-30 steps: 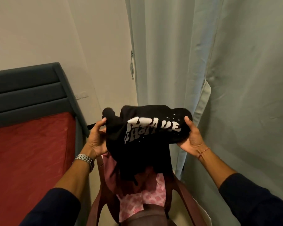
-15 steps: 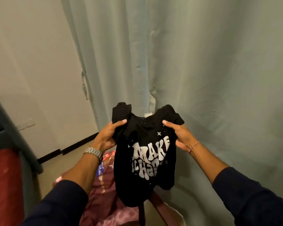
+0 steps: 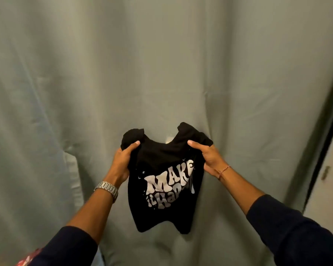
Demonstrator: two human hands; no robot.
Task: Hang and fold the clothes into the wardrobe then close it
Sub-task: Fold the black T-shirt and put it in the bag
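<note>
A person's left hand [image 3: 122, 162] and right hand [image 3: 208, 156] are gripping a black printed T-shirt [image 3: 165, 181] by its shoulders, fingers curled into the fabric, before a grey-green curtain [image 3: 161, 64].

Background: a pale grey-green curtain [image 3: 161, 64] hangs in soft folds across nearly the whole view. At right, a dark vertical frame edge [image 3: 324, 150] borders a scuffed off-white panel [image 3: 331, 181]. Lighting is dim and warm.
</note>
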